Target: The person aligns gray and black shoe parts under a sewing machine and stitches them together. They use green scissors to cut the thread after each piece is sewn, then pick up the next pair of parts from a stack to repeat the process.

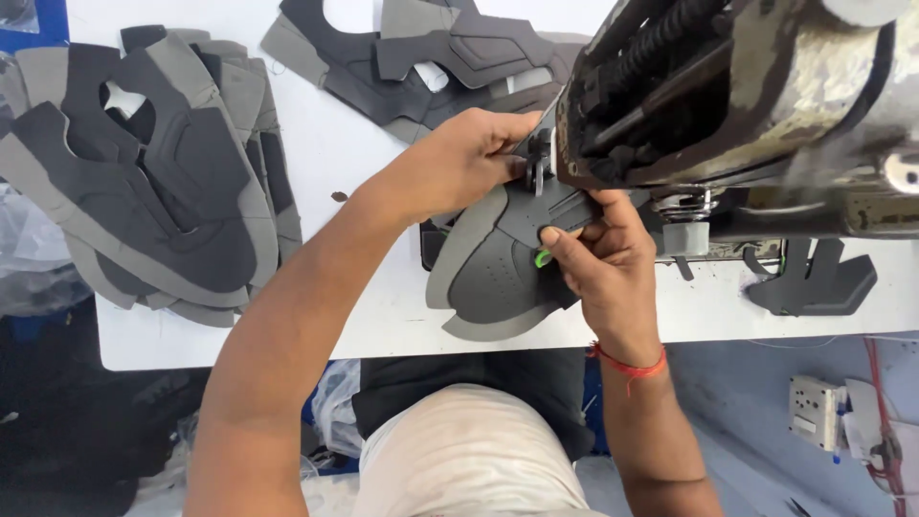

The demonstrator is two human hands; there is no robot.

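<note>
Two stacks of grey and dark cut fabric shoe pieces are being kept on the white table (364, 316): the larger stack (153, 172) at far left, the smaller stack (431, 57) behind. At centre, a grey layered shoe upper panel (493, 278) is being pressed flat beneath the sewing machine head (737, 96). Its far edge is being pinched by the left hand (459, 163) beside the presser foot (538, 163); its surface is being held down by the right hand (603, 263), fingers curled, a small green tool (543, 257) tucked beneath.

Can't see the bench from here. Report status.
Left hand at needle foot. Right hand pressing grey shoe upper flat. Cut pieces stacked left, clear.
</note>
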